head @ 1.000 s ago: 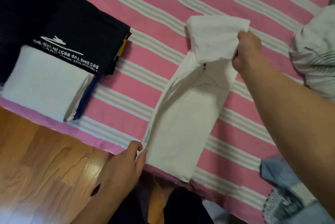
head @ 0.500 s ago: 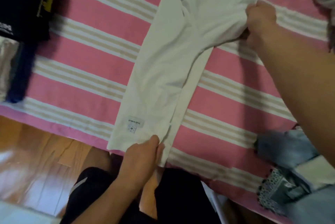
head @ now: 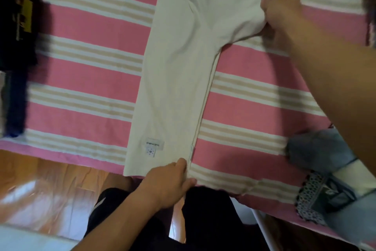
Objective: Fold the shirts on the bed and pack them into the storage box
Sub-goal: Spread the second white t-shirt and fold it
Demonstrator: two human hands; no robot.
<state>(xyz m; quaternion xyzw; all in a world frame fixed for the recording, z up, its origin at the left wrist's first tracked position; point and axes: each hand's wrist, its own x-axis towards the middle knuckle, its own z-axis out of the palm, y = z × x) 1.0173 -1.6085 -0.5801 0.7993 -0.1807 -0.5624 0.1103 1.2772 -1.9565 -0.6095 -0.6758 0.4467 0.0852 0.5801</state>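
Gripping a white shirt (head: 179, 71), label (head: 154, 146) unreadable.

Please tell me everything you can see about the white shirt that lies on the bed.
The white shirt looks like soft cotton, plain, and is folded lengthwise into a long narrow strip. It lies across the pink striped bedsheet, its lower hem hanging slightly past the bed's edge. A small white label shows near that hem. The left hand pinches the hem; the right hand grips the bunched upper part, which spreads wider there.

Bare bedspread (head: 85, 71) between white shirt (head: 175, 80), dark clothes (head: 16, 33)
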